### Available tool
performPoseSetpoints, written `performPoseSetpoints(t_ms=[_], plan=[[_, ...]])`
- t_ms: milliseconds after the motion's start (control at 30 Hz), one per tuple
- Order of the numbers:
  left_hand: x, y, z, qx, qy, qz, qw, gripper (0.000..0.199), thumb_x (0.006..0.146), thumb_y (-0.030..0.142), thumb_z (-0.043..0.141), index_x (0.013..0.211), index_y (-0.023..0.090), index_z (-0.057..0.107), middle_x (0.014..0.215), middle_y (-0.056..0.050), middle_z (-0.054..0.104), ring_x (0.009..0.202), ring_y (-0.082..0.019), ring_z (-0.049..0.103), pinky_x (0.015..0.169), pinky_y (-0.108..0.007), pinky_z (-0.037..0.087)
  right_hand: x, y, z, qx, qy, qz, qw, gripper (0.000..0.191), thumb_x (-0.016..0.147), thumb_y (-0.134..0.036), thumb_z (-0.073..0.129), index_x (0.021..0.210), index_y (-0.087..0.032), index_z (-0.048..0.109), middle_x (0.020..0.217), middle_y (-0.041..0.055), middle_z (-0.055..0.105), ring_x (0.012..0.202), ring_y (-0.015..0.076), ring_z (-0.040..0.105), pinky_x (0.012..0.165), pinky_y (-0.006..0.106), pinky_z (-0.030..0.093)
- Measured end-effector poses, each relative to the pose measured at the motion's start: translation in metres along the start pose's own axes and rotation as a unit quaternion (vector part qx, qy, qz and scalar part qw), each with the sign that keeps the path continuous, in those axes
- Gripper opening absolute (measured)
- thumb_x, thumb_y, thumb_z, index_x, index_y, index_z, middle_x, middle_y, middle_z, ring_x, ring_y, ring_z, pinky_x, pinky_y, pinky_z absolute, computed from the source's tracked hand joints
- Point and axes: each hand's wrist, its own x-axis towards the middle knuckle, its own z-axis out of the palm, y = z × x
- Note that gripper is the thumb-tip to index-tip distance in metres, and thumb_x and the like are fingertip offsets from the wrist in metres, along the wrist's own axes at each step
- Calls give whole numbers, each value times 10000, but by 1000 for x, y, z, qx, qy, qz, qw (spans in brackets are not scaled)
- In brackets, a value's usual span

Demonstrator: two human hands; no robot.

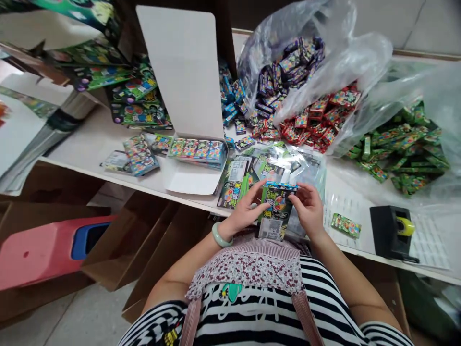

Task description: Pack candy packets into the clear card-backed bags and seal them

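Observation:
Close to my body, at the table's front edge, both my hands hold a dark green printed packet (274, 209). A strip of small blue boxes (281, 185) shows at its top. My left hand (248, 206), with a pale bangle on the wrist, grips the packet's left side. On the right side, my right hand (308, 207) has its thumb and fingers closed on the upper edge. Flat printed packets (234, 182) lie beneath and left of my hands. Further left, an open white display box (196, 180) with its lid raised holds a row of filled packets (198, 151).
Clear plastic bags (370, 48) spill small purple boxes (288, 67), red boxes (317, 120) and green boxes (406, 144). A black tape dispenser (389, 233) stands at the right edge, near a loose green box (345, 226). Cartons (144, 235) and a pink stool (46, 250) are below left.

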Motion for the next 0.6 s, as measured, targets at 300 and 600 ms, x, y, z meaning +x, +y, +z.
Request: performPoseSetpoints(t_ms=[300,600], plan=[[5,0,-7,-5,-72,0,997,661,892,392,667,1488,322,390,1347,-109,593,1046,-211,650,858,-358,583,15,-25,-24,-245,-149,-169,943,227,900,-284,650,1126,-290,678,1327,95,522,1252,265,527,995,481,506],[-3,-1,-7,-4,-69,-34,997,617,882,383,677,1445,311,436,1303,-94,614,1058,-224,648,897,-399,584,17,-30,-23,-266,-215,-154,927,151,904,-307,645,1043,-267,686,1272,100,538,1256,274,526,1024,497,478]])
